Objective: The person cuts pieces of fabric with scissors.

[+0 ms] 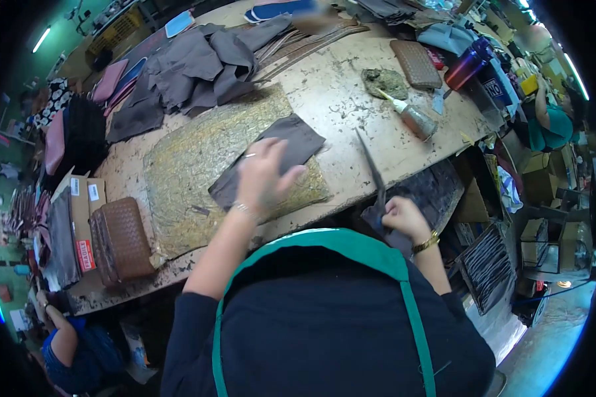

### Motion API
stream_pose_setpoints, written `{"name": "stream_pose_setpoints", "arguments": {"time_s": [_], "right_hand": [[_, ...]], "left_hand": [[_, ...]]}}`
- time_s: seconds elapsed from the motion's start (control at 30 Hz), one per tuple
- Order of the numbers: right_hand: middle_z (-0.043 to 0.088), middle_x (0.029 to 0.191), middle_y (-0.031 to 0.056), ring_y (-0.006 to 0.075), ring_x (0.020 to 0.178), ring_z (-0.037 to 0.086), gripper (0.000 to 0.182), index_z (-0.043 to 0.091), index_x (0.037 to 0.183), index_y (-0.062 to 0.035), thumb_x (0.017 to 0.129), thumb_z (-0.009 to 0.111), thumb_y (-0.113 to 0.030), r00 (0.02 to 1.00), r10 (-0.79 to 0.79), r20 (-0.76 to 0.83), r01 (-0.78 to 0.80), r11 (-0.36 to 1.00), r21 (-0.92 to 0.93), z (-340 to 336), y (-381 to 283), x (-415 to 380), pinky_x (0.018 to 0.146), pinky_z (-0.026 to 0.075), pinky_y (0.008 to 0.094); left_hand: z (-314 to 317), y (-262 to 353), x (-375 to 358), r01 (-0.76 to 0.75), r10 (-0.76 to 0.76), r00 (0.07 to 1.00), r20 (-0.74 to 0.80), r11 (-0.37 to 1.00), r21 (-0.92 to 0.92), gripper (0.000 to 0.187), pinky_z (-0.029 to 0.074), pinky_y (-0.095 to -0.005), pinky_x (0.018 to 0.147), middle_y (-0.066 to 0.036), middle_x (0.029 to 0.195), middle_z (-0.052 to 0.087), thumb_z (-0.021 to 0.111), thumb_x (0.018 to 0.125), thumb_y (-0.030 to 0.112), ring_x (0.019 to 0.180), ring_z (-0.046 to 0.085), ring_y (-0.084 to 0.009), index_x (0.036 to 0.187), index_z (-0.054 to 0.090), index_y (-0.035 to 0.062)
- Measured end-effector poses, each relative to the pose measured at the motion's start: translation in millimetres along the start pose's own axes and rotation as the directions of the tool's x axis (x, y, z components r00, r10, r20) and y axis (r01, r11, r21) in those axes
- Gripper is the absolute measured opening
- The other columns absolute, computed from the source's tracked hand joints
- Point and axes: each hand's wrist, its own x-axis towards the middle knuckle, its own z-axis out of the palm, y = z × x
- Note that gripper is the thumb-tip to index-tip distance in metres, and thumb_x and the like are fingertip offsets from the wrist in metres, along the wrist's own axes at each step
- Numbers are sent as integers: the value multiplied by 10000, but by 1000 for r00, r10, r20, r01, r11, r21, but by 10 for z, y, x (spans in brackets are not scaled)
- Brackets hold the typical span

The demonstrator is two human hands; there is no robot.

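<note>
My left hand [263,173] is over a dark grey-brown piece of material [297,140], its fingers spread. That piece lies across the right part of a yellowish, crusted mat [192,159]. At the table's front edge, my right hand [405,220] is closed around the handle of dark scissors [372,165]. Their long blades point up and away over the tabletop. Dark material lies just below and beside my right hand.
The table [338,79] bears a heap of grey material [192,66], a glue bottle [414,119], brown woven pouches [415,64] [127,235] and a purple-red tumbler [467,66]. Co-workers are at the lower left [79,351] and right [551,122].
</note>
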Motion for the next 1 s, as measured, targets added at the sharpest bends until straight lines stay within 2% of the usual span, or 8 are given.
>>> {"name": "stream_pose_setpoints", "arguments": {"time_s": [0.2, 0.27, 0.37, 0.47, 0.6, 0.67, 0.8, 1.0], "right_hand": [[508, 538, -2, 67, 479, 448, 321, 527, 657, -16, 646, 747, -249, 981, 87, -175, -80, 996, 50, 196, 17, -215, 427, 359, 226], [491, 530, -16, 46, 483, 438, 306, 526, 643, -31, 673, 729, -258, 989, 144, -40, -127, 948, 293, 170, 60, -276, 426, 349, 212], [489, 566, -35, 27, 507, 432, 291, 528, 710, -37, 710, 703, -269, 993, 116, 12, -111, 918, 381, 185, 270, -363, 447, 350, 192], [489, 610, -42, 25, 520, 424, 301, 513, 776, -39, 750, 663, -298, 994, 84, 67, -105, 896, 431, 202, 410, -494, 462, 349, 186], [476, 625, -41, 29, 546, 426, 353, 490, 784, -45, 772, 620, -373, 999, 35, 37, -48, 882, 469, 125, 556, -667, 489, 356, 182], [472, 629, -41, 34, 555, 429, 381, 482, 786, -46, 772, 610, -405, 998, 46, 46, -62, 892, 448, 58, 547, -720, 500, 359, 183], [455, 603, -37, 52, 541, 425, 467, 485, 767, -45, 737, 605, -496, 992, -3, 123, -51, 901, 431, -146, 490, -720, 492, 364, 207], [443, 582, -31, 51, 549, 414, 461, 479, 718, -49, 742, 601, -493, 973, -6, 232, -75, 938, 338, -185, 491, -689, 499, 355, 206]], "left_hand": [[794, -85, 249, 0, -13, 994, 105, 992, 128, 154, 464, -369, 640, -73, 820, 534, 620, 680, 200, 835, 531, -246, 740, 566, 69], [784, -11, 322, -36, 31, 997, 75, 997, 64, 87, 471, -357, 607, -63, 794, 547, 607, 678, 129, 777, 547, -240, 732, 576, 68], [760, 308, 475, -304, 265, 948, -177, 921, -246, 124, 482, -317, 612, -69, 784, 568, 598, 651, 12, 709, 563, -250, 761, 582, 68], [948, 500, 390, -226, 261, 891, 371, 965, -137, 378, 367, -519, 866, -121, 1145, 480, 599, 749, 274, 1124, 413, -307, 1065, 536, 76], [899, 488, 215, -259, 280, 804, 524, 959, -115, 561, 209, -647, 904, -96, 1311, 335, 541, 757, 451, 1261, 216, -309, 1212, 443, 136], [812, 372, 243, -76, 93, 892, 443, 995, -58, 603, 154, -661, 912, -92, 1347, 286, 531, 748, 489, 1278, 167, -315, 1242, 420, 162], [805, 376, 287, -123, 101, 861, 498, 992, 12, 560, 159, -632, 935, -84, 1328, 320, 571, 739, 435, 1270, 200, -311, 1216, 443, 171], [1232, 544, 260, -273, 274, 928, 253, 961, -42, 156, 384, -491, 857, -43, 1010, 538, 593, 730, 188, 1045, 482, -218, 859, 612, 102]]}}
